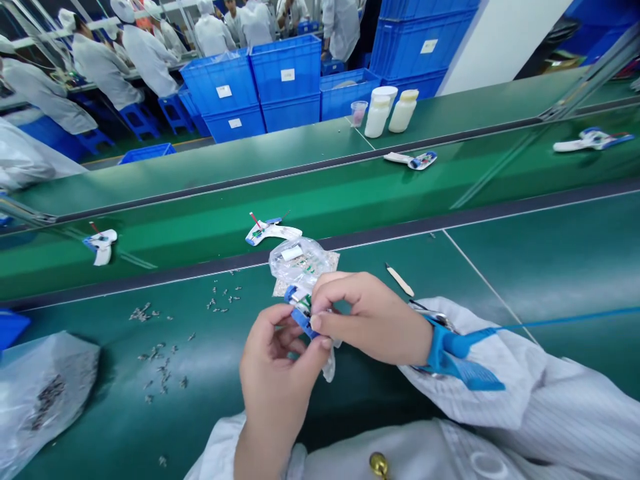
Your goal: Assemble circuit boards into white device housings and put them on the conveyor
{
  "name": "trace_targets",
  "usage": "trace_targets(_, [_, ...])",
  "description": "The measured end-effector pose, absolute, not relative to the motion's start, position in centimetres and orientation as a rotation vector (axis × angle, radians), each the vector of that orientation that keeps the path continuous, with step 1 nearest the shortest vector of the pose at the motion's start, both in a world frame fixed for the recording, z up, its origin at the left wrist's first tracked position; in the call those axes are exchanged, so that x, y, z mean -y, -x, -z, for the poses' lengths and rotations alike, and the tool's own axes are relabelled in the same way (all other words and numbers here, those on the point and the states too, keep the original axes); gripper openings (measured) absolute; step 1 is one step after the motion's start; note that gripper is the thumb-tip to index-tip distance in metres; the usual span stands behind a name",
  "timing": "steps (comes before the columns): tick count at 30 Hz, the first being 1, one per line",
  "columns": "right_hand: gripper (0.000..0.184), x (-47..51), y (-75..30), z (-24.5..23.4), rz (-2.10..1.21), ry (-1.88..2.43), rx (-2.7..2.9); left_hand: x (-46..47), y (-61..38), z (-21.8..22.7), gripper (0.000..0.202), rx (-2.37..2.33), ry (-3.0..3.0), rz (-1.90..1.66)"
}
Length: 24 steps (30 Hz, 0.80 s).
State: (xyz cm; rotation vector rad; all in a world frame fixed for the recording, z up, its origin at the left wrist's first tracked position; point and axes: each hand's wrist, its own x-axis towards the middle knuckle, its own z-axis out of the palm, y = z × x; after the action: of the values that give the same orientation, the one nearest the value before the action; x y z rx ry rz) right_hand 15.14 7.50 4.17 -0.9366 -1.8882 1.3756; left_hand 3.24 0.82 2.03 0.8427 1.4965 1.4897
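Both hands meet in front of me around a blue and white plastic housing [301,319] with a bit of green circuit board in it. My left hand [277,373] grips its lower side between thumb and fingers. From the right, my right hand [373,319], with a blue strap on the wrist, pinches the housing's right side; its fingers hide part of it. A white end of the housing hangs below the hands. Just beyond lies a clear plastic bag [299,261] of small green boards. A pale-handled tool [399,280] rests right of it.
Small metal parts [160,363] are scattered at left, beside a filled plastic bag [50,400]. Similar blue-white housings [273,231] lie along the green conveyor [330,207]. White bottles [377,115] stand beyond, before stacked blue crates [285,73] and people in white.
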Motion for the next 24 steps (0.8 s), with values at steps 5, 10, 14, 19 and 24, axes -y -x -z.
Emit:
trace_targets(5, [0.018,-9.8,-15.3,-2.7,-1.534,0.843,1.648,-1.2,-2.7,-1.4,0.030,-1.338,-0.774,-1.477])
trace_targets(10, [0.021,-11.3,-16.0,-2.0,-1.273,0.996,1.675,-1.7,-2.1,-0.9,0.034,-1.122,-0.505,-1.487])
trace_targets(14, [0.020,-9.7,-16.6,-1.9,-1.399,0.667,1.897,-1.9,-2.0,-1.2,0.032,-1.016,-0.349,-1.452])
trace_targets(19, [0.025,-8.3,-16.5,-1.1,-1.443,0.493,1.867,-2.0,-2.3,-1.5,0.029,-0.948,-0.253,-1.448])
trace_targets(24, [0.026,-8.1,-16.0,-0.3,-1.294,0.473,1.830,-2.0,-2.5,-1.6,0.028,-0.932,-0.241,-1.446])
